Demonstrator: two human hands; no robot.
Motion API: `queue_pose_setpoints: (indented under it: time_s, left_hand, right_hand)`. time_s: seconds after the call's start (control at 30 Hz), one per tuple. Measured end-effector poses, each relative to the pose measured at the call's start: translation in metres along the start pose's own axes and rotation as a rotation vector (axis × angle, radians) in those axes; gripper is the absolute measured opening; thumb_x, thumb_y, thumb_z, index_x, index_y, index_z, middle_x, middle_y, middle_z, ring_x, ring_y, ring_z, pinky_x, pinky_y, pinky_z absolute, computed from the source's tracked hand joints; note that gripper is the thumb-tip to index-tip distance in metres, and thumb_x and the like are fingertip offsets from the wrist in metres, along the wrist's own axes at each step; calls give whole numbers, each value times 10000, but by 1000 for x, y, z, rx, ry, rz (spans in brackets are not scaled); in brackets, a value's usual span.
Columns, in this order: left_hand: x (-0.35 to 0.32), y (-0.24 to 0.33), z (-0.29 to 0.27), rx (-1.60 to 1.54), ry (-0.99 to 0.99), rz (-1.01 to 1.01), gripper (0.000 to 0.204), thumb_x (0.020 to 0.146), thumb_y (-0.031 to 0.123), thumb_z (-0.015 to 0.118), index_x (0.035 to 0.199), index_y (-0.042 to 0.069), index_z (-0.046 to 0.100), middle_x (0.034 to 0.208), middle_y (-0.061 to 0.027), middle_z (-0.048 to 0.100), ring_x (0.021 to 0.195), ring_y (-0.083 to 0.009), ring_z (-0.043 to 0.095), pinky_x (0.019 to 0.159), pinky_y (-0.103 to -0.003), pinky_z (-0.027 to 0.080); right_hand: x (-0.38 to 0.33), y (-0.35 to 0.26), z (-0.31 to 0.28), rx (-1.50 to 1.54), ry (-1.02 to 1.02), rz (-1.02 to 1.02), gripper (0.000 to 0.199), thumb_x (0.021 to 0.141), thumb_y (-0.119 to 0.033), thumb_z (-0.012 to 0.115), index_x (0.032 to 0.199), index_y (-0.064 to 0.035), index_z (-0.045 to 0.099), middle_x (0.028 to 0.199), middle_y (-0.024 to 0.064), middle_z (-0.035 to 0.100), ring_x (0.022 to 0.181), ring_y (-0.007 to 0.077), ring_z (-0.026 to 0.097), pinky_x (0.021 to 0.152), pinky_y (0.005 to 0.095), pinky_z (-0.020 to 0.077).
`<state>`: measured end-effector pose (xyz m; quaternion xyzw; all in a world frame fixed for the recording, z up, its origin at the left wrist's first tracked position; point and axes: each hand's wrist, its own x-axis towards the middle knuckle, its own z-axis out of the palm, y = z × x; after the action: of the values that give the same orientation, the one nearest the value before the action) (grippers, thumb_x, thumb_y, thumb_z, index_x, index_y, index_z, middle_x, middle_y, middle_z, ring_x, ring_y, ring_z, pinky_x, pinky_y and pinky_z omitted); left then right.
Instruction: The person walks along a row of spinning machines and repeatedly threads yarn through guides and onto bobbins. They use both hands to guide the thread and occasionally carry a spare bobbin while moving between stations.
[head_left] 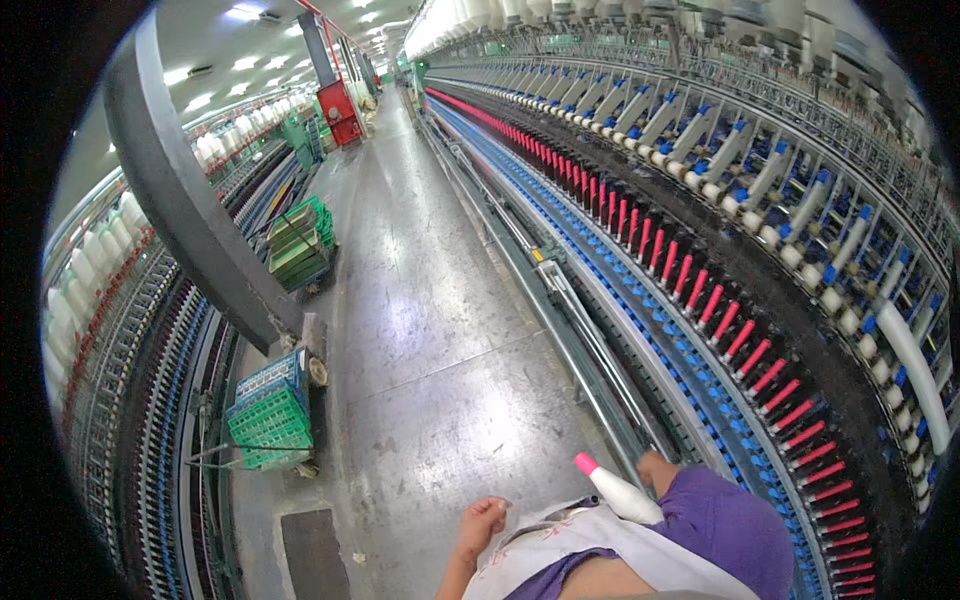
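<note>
Handling the white yarn bobbin [630, 499] well would call for touching only its pink tip, sparing the wound yarn, and swinging it clear of the spinning frame [720, 235] at three o'clock. It lies at five o'clock beside the white apron [560, 545], tip toward ten. The left hand [485, 519], at six o'clock, has its fingers curled together, nothing visible inside. The right hand [656, 471], at half past four, is partly hidden; I cannot tell its grip.

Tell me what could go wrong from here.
The yarn bobbin pokes out between the white apron and purple clothing, with no hand visibly gripping it, so it might slip out. The right hand appears close to the metal rods and might knock against them.
</note>
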<state>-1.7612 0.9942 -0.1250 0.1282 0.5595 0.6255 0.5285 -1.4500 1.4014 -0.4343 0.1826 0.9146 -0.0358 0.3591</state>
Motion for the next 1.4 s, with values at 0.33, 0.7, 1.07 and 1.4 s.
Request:
queue_pose_setpoints:
  time_s: [0.33, 0.7, 1.07, 1.4]
  left_hand:
    - [236, 156, -151, -144, 198, -4, 169, 949, 168, 667, 932, 1, 687, 633, 15, 528, 526, -77, 424, 489, -246, 319]
    - [544, 488, -376, 103, 70, 11, 169, 944, 162, 679, 922, -5, 693, 634, 15, 535, 512, -72, 406, 475, -242, 321]
    - [935, 702, -396, 255, -266, -123, 169, 931, 213, 710, 972, 49, 709, 699, 40, 572, 578, -48, 436, 517, -215, 326]
    - [1216, 905, -558, 185, 72, -41, 178, 942, 200, 683, 906, 26, 690, 674, 3, 585, 568, -69, 486, 522, -226, 377]
  right_hand:
    - [318, -104, -477, 1283, 320, -144, 216, 933, -243, 635, 1044, -85, 732, 805, 81, 720, 669, 176, 682, 620, 332, 560]
    - [526, 33, -564, 745, 89, 449, 207, 819, -245, 698, 855, -51, 759, 810, 108, 743, 692, 209, 715, 684, 398, 564]
    - [744, 111, -729, 490, 77, 255, 176, 797, -219, 652, 863, -86, 748, 897, 139, 742, 717, 303, 716, 670, 445, 567]
    - [1178, 238, -1190, 801, 358, 238, 159, 802, -195, 655, 834, -69, 747, 751, 139, 702, 650, 261, 679, 601, 410, 536]
